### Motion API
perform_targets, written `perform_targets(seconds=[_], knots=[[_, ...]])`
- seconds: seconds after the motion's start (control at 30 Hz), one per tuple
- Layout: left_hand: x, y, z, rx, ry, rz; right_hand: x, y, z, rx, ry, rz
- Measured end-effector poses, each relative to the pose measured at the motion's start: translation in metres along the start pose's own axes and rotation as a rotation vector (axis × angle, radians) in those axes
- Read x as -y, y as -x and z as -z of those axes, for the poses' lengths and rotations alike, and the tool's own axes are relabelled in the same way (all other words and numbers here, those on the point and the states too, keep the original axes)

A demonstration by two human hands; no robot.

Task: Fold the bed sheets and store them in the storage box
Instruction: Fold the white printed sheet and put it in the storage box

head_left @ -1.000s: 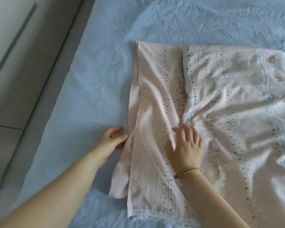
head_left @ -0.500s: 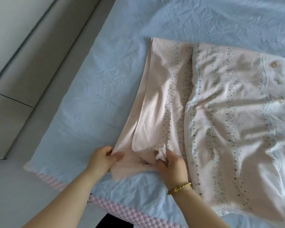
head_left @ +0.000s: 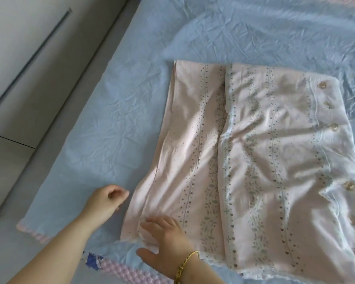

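pink sheet (head_left: 275,160) flat on wrinkled blue bedcover (head_left: 111,119) | grey floor (head_left: 2,253) left of sheet | left hand (head_left: 106,198) loosely curled, empty | right hand (head_left: 164,240) spread on sheet

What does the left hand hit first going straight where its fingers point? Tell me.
Likely the left edge of the pink folded sheet, just beyond the loosely curled fingers of the left hand. Only blue bed cover lies between; the hand's height is unclear.
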State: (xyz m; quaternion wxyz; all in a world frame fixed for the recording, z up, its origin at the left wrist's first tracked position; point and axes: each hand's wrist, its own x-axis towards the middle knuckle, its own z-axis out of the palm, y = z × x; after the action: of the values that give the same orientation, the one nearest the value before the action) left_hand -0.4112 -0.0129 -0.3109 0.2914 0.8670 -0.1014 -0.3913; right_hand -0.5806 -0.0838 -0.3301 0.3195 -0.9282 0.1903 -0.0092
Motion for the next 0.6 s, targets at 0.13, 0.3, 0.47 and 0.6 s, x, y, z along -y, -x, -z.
perform_targets(seconds=[0.13, 0.3, 0.47, 0.6], knots=[[-0.067, -0.043, -0.022, -0.12, 0.179, -0.116, -0.026, -0.01, 0.035, -0.344, 0.019, -0.176], [-0.125, -0.076, -0.063, -0.049, -0.135, -0.195, -0.071, -0.004, 0.081, -0.123, 0.382, -0.849], [-0.138, -0.075, -0.07, -0.374, -0.298, -0.404, -0.074, 0.007, 0.09, 0.007, 0.243, -0.83], [-0.193, -0.076, -0.093, -0.177, -0.037, -0.544, -0.095, 0.015, 0.098, -0.341, 0.189, -0.762]])
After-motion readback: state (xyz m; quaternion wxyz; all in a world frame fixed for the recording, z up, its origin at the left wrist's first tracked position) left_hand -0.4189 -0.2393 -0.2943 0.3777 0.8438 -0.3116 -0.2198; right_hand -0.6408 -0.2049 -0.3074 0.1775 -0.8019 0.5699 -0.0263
